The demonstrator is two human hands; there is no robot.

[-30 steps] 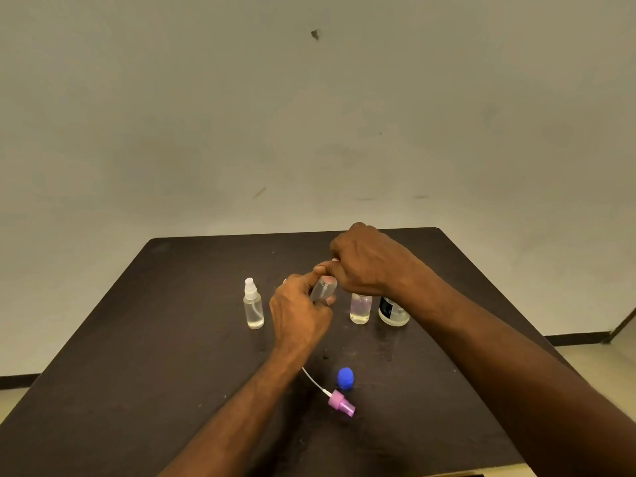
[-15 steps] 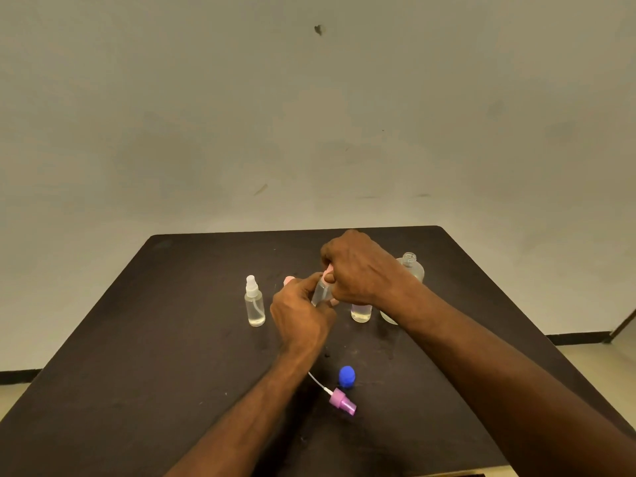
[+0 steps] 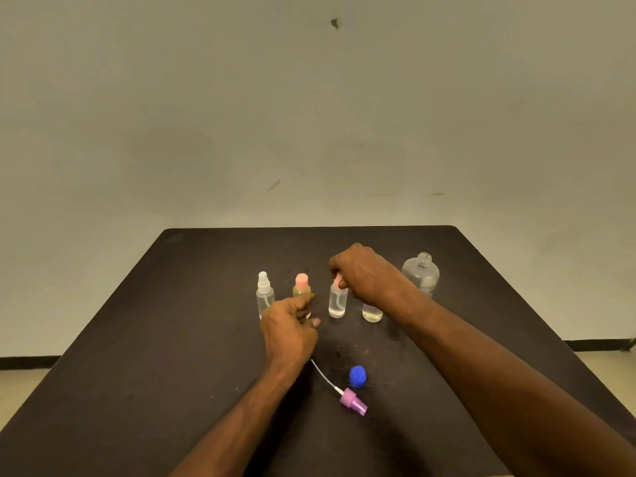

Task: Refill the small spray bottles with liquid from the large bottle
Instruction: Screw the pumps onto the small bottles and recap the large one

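Observation:
My right hand pinches the pink spray top of a small clear spray bottle that stands on the dark table. My left hand is just left of it with loosely curled fingers that hold nothing, and it covers the lower part of a pink-capped bottle of yellowish liquid. A white-topped spray bottle stands at the far left. An open small bottle peeks from under my right forearm. The large clear bottle stands uncapped at the right.
A blue cap and a purple spray head with its white tube lie on the table in front of the bottles, between my forearms. A plain wall rises behind the table.
The small bottle has come down from between both hands and now stands on the table. My left hand has let go and moved left. My right hand stays on the spray top.

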